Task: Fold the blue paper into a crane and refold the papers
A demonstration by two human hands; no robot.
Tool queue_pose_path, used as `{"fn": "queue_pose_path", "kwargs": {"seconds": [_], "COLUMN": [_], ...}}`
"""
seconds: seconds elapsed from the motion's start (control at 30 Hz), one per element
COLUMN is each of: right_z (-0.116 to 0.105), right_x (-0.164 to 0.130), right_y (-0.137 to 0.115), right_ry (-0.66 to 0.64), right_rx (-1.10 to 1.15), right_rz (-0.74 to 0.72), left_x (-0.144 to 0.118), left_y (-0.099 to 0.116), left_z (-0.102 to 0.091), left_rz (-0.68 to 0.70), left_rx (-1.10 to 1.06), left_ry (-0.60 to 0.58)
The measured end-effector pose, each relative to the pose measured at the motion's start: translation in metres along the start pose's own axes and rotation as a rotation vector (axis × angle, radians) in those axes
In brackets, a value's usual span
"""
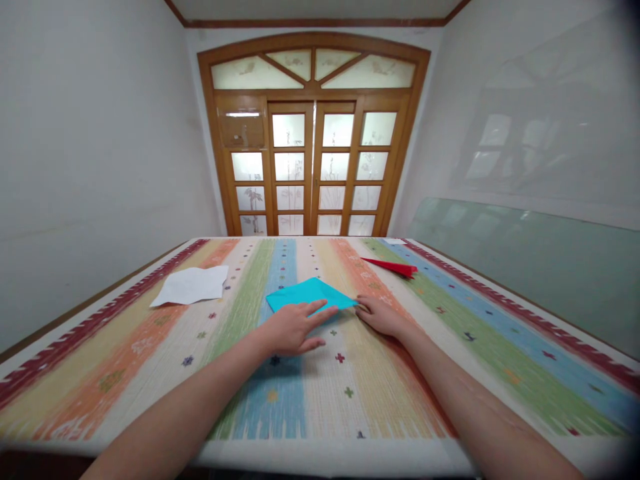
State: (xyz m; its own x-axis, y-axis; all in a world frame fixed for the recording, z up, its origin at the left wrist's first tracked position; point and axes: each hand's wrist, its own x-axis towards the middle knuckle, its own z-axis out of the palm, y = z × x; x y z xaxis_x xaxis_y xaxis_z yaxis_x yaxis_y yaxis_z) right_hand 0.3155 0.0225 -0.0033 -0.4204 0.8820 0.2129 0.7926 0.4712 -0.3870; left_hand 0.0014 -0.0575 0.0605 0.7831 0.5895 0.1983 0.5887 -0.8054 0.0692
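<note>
Your left hand (293, 328) lies flat with fingers spread, its tips pressing the near edge of the blue folded paper (310, 294) so the sheet stays put on the striped cloth (150, 347). At its three o'clock corner, your right hand (380, 315) pinches the point, fingers together. White paper (191, 285) rests at ten o'clock, a red folded piece (393, 267) at one o'clock.
</note>
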Motion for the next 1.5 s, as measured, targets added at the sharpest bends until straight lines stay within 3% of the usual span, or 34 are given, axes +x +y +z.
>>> {"fn": "queue_pose_path", "kwargs": {"seconds": [0.13, 0.4, 0.57, 0.73, 0.87, 1.03, 1.13, 1.27, 1.5], "right_z": [0.0, 0.004, -0.003, -0.009, -0.003, 0.0, -0.004, -0.007, -0.008], "right_x": [0.0, 0.0, -0.004, -0.007, -0.003, 0.004, 0.005, 0.003, -0.001], "right_y": [0.002, -0.006, -0.024, -0.037, -0.033, -0.018, -0.015, -0.019, -0.03], "right_ry": [-0.01, 0.072, 0.129, 0.057, 0.085, 0.318, 0.388, 0.299, 0.088], "right_rx": [-0.011, 0.093, 0.114, 0.103, 0.087, 0.124, 0.138, 0.134, 0.038], "right_rz": [0.002, 0.043, -0.07, -0.189, -0.193, -0.032, 0.061, 0.112, 0.039], "left_x": [-0.002, -0.005, -0.005, -0.006, -0.006, -0.005, -0.005, -0.006, -0.005], "left_y": [-0.02, -0.089, -0.104, -0.102, -0.098, -0.092, -0.09, -0.092, -0.093], "left_z": [0.008, 0.041, 0.048, 0.048, 0.045, 0.041, 0.04, 0.042, 0.046], "left_rz": [-0.113, -0.502, -0.673, -0.78, -0.777, -0.746, -0.726, -0.653, -0.531], "left_rx": [-0.027, -0.038, -0.066, -0.048, -0.048, -0.031, -0.009, -0.083, -0.138], "left_ry": [0.086, 0.312, 0.242, 0.202, 0.177, 0.123, 0.162, 0.231, 0.126]}}
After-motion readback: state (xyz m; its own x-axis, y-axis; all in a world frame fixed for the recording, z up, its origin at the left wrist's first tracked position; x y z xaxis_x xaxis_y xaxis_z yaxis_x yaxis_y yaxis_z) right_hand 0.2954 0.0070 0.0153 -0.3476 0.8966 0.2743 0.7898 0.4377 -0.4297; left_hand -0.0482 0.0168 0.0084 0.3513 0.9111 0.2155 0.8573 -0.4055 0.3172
